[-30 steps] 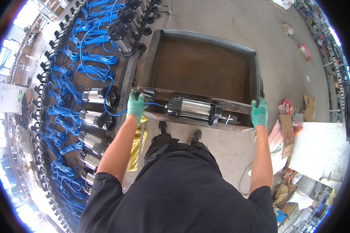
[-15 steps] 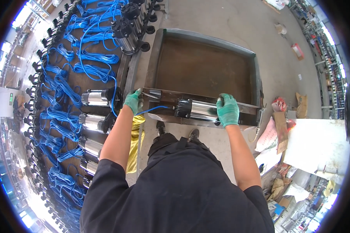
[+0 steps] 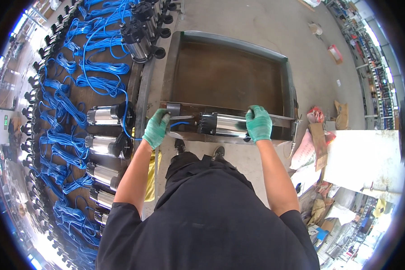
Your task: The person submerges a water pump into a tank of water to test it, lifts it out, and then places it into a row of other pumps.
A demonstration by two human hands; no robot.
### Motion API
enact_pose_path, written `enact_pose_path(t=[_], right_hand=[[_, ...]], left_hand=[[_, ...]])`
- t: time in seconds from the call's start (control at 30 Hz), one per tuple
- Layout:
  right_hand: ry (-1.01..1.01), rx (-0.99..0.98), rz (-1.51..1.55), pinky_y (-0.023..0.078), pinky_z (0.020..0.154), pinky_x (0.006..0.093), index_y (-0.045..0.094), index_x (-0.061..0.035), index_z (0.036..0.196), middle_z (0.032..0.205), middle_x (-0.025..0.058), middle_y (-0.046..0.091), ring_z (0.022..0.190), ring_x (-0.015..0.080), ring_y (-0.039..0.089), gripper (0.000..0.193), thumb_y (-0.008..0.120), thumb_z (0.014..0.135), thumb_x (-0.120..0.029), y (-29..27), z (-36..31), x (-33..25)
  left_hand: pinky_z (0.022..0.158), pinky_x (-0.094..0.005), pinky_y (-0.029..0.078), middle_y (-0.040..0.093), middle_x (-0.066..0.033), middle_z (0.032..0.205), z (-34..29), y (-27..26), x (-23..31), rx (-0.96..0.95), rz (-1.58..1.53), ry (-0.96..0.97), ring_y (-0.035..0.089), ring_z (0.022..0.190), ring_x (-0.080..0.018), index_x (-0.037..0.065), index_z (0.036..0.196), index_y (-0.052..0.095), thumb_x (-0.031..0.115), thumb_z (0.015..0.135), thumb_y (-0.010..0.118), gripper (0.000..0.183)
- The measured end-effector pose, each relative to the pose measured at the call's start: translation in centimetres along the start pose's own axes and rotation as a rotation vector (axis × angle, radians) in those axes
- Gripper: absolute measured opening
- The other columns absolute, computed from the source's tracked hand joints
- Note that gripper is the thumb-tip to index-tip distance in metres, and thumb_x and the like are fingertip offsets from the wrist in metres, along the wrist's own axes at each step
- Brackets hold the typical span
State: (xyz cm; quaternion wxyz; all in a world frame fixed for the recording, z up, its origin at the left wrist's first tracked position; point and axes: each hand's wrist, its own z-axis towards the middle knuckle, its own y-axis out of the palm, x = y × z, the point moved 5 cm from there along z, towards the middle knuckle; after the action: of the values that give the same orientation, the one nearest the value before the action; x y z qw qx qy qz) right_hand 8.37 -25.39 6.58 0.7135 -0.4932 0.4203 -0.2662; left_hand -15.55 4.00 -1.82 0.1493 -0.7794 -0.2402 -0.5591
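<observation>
My left hand (image 3: pixel 156 128), in a green glove, is closed beside the left end of the metal tray's near ledge. A thin grey metal rod (image 3: pixel 182 117) sticks out from its fingers toward the pump. A blue cable (image 3: pixel 180 123) runs between the pump's end and this hand; whether the fingers also grip it I cannot tell. The submersible pump (image 3: pixel 231 124), a shiny steel cylinder with a black left end, lies sideways on the ledge. My right hand (image 3: pixel 258 123), also green-gloved, grips its right end. A short dark grey cylinder (image 3: pixel 173 109) stands behind my left hand.
Beyond the ledge extends the brown-floored metal tray (image 3: pixel 289 81) with raised edges. On the left, a rack holds several steel pumps (image 3: pixel 104 146) and bundled blue cables (image 3: pixel 104 67). Yellow sheeting (image 3: pixel 152 177) hangs beside my left arm. Sacks (image 3: pixel 303 150) and cardboard lie at right.
My left hand has come nearer to me, off the tray's back rail, and the rod now points more toward the pump. My right hand stays on the pump's right end.
</observation>
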Motion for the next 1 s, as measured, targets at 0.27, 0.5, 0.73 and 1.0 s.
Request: enact_pose_path(t=[0.27,0.5,0.73,1.0], right_hand=[[0.006,-0.005,-0.008,0.052,0.088,0.0457,0.070,-0.0091,0.103,0.103,0.0116,0.069,0.100,0.0334,0.063,0.019,0.060,0.093,-0.022,-0.1,-0.1,0.0],[0.008,-0.012,-0.019,0.053,0.088,0.0457,0.070,-0.0092,0.102,0.103,0.0113,0.069,0.099,0.0333,0.064,0.019,0.059,0.093,-0.022,0.1,-0.1,0.2],[0.013,-0.021,-0.019,0.053,0.087,0.0455,0.070,-0.0087,0.101,0.102,0.0113,0.069,0.098,0.0331,0.064,0.019,0.060,0.093,-0.022,-0.1,0.0,0.1],[-0.005,-0.030,-0.028,0.053,0.086,0.0459,0.070,-0.0089,0.101,0.101,0.0124,0.070,0.096,0.0336,0.065,0.018,0.060,0.091,-0.022,0.1,0.3,0.2]], left_hand=[[0.053,-0.0225,0.041,0.055,0.0041,0.074,0.7,2.1,-1.1,-0.071,-0.052,-0.024,0.051,0.059,-0.0068,0.009,0.112,0.062,0.022,0.105,0.057,0.016],[0.047,-0.0244,0.038,0.050,0.0037,0.067,1.4,2.1,-1.3,-0.106,-0.126,-0.185,0.049,0.053,-0.0087,0.010,0.104,0.058,0.027,0.105,0.056,0.017],[0.053,-0.0264,0.045,0.054,0.0022,0.072,0.8,1.6,-3.6,-0.245,-0.053,-0.588,0.056,0.059,-0.0107,0.009,0.100,0.061,0.037,0.106,0.053,0.029],[0.077,-0.0284,0.053,0.066,-0.0023,0.090,1.7,2.9,-1.9,-0.256,-0.361,-0.311,0.065,0.084,-0.0169,0.008,0.130,0.061,0.035,0.104,0.058,0.038]])
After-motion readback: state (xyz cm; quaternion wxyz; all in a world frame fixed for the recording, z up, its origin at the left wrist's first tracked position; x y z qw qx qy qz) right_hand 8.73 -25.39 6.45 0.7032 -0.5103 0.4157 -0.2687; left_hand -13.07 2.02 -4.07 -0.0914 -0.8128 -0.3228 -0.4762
